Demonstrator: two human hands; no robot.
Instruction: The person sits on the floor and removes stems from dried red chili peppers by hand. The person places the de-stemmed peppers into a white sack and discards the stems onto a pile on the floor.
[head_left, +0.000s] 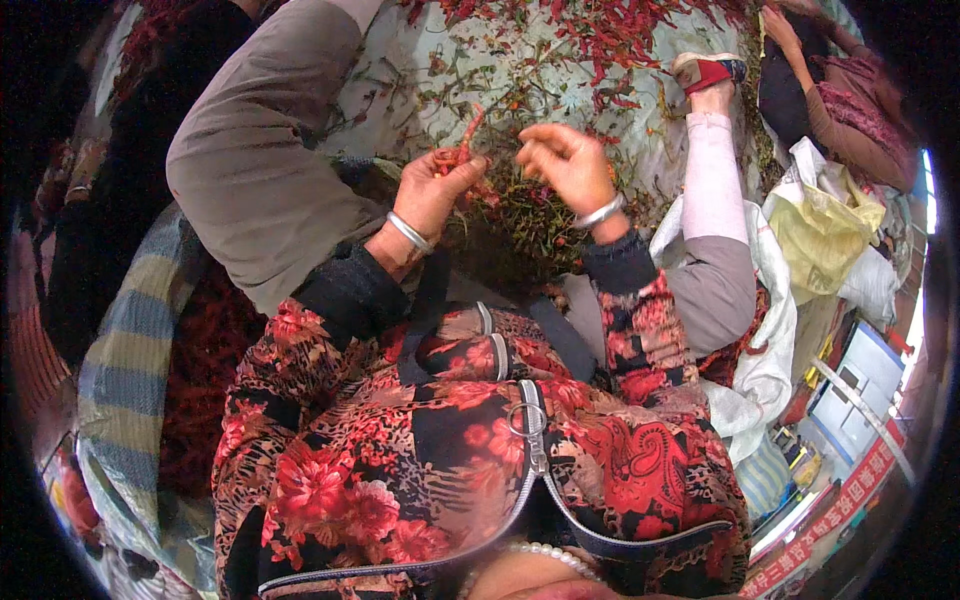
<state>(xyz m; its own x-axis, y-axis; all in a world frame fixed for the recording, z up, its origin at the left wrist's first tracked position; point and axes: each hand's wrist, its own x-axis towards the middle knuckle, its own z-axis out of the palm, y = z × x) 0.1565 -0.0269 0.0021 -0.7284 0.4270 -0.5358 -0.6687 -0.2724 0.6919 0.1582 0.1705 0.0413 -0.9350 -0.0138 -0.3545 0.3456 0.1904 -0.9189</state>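
My left hand (429, 193) grips a few dried red chili peppers (469, 135) between thumb and fingers; one long wrinkled pod points up out of the grip. Just to the right, apart from the chilies, my right hand (571, 171) hovers with loosely bent fingers, and nothing shows in it. Below and between both hands lies a dark heap of green-brown chili stems (529, 221). More stems and bits of leaf are scattered over the pale sheet (382, 82) ahead of me. Loose red chilies (611, 37) cover its far part.
A striped woven sack (124, 360) holding dark red chilies (206, 375) stands at my left. White sacking (772, 322) with chilies lies by my right leg, near a yellowish sack (825, 225). Another person (855, 97) sits at upper right. My outstretched legs flank the heap.
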